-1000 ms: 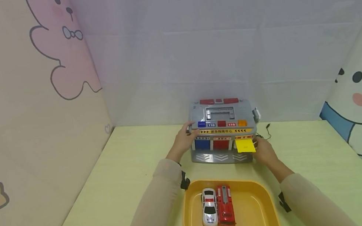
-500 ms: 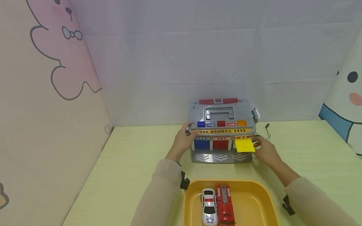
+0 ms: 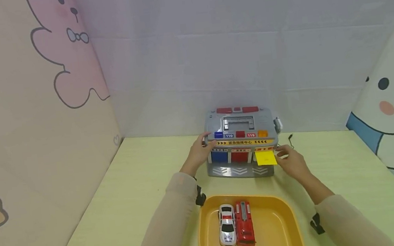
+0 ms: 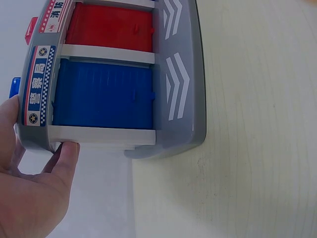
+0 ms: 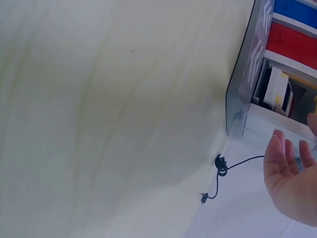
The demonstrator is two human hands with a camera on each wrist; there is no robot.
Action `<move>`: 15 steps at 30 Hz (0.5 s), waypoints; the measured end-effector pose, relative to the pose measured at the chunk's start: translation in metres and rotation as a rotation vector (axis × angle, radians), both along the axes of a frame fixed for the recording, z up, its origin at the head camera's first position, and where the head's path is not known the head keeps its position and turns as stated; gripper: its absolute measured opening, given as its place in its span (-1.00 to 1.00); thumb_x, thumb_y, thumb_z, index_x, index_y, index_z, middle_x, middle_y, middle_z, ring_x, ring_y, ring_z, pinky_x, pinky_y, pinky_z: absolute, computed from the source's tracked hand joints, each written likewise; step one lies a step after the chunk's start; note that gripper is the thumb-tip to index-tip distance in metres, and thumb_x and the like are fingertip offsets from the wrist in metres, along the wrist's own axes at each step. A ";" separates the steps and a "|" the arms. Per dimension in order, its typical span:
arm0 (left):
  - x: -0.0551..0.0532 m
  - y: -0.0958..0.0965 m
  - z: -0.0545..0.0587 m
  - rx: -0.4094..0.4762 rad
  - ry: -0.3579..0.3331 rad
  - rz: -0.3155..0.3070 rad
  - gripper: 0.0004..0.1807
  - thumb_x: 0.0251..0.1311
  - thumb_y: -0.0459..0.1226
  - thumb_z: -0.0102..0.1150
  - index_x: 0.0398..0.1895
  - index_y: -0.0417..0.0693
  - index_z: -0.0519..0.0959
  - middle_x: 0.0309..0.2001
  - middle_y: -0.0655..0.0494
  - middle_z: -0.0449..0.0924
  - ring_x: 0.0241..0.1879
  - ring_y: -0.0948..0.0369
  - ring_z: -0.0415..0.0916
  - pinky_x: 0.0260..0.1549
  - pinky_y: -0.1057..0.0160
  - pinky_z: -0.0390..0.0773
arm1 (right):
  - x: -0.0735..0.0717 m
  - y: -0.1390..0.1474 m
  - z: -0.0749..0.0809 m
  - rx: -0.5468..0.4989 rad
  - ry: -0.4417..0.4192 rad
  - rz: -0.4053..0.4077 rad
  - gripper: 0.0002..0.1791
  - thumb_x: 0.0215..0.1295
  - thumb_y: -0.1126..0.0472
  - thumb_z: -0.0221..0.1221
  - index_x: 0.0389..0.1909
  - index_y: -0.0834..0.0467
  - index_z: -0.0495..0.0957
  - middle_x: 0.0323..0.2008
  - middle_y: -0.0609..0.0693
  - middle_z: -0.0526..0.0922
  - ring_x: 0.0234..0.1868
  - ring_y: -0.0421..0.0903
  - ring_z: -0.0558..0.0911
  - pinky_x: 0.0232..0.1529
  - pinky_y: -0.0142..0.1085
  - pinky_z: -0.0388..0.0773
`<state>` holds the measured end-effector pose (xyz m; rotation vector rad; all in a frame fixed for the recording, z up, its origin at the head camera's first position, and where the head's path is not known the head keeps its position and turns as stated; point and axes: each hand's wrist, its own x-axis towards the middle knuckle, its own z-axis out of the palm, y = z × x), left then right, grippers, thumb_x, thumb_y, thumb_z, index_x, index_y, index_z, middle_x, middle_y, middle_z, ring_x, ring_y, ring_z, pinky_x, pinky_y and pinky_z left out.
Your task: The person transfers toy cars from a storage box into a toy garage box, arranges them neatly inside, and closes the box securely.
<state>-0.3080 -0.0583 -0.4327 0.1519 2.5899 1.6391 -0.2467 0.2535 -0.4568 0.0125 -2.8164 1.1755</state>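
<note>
A grey toy garage (image 3: 240, 142) with blue and red doors stands at the back of the table. My left hand (image 3: 198, 154) grips its left end; in the left wrist view, the thumb lies at the roof's front edge beside the blue door (image 4: 103, 94). The yellow door (image 3: 266, 158) at the right bay is swung up and sticks out forward. Just right of it is my right hand (image 3: 293, 164), fingers loosely bent and holding nothing visible. Whether a fingertip touches the door is unclear. Inside that bay, the right wrist view shows a white toy vehicle (image 5: 277, 90), partly hidden.
A yellow tray (image 3: 280, 227) sits in front of the garage, holding a white police car (image 3: 227, 225) and a red fire truck (image 3: 244, 225) side by side. A thin black cable (image 5: 221, 166) lies by the garage's right side. Fabric walls (image 3: 183, 67) bound the table.
My right hand has drawn slightly right and away from the yellow door. The left hand keeps its hold on the garage, and the door stays raised.
</note>
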 end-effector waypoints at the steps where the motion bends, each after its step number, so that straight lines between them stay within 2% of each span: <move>1: 0.000 0.000 0.000 -0.002 0.001 0.001 -0.43 0.39 -0.02 0.10 0.42 0.14 0.29 0.23 -0.17 0.40 0.16 -0.05 0.40 0.05 -0.04 0.48 | 0.000 0.000 0.002 -0.006 0.009 -0.005 -0.59 0.44 0.16 0.07 0.16 0.33 0.37 0.00 0.33 0.54 -0.01 0.26 0.56 -0.23 -0.07 0.58; 5: -0.001 0.000 0.001 -0.003 0.006 0.002 -0.42 0.38 -0.03 0.10 0.42 0.13 0.29 0.23 -0.18 0.40 0.17 -0.06 0.39 0.05 -0.05 0.48 | 0.000 0.000 0.009 -0.044 0.068 -0.026 -0.48 0.46 0.05 0.08 0.23 0.34 0.32 0.08 0.34 0.49 0.06 0.27 0.51 -0.07 0.06 0.53; 9: -0.001 0.000 0.002 -0.007 0.005 0.006 -0.42 0.38 -0.03 0.11 0.42 0.13 0.29 0.23 -0.19 0.41 0.17 -0.06 0.39 0.05 -0.06 0.47 | -0.002 -0.001 0.014 -0.087 0.145 -0.002 -0.39 0.46 0.06 0.09 0.34 0.36 0.24 0.21 0.37 0.36 0.15 0.30 0.42 0.04 0.12 0.45; 12: -0.001 0.000 0.002 -0.009 0.002 0.008 -0.42 0.38 -0.03 0.11 0.42 0.13 0.29 0.23 -0.18 0.41 0.18 -0.06 0.38 0.06 -0.06 0.47 | -0.004 -0.002 0.019 -0.049 0.174 0.052 -0.34 0.42 0.08 0.15 0.37 0.36 0.21 0.30 0.39 0.25 0.22 0.33 0.33 0.11 0.17 0.38; 15: -0.001 0.000 0.001 -0.007 -0.004 0.009 -0.43 0.38 -0.04 0.11 0.41 0.13 0.29 0.23 -0.17 0.41 0.18 -0.05 0.38 0.06 -0.05 0.47 | -0.007 -0.004 0.023 0.027 0.173 0.122 -0.28 0.35 0.15 0.23 0.39 0.35 0.17 0.37 0.39 0.14 0.32 0.36 0.19 0.21 0.26 0.21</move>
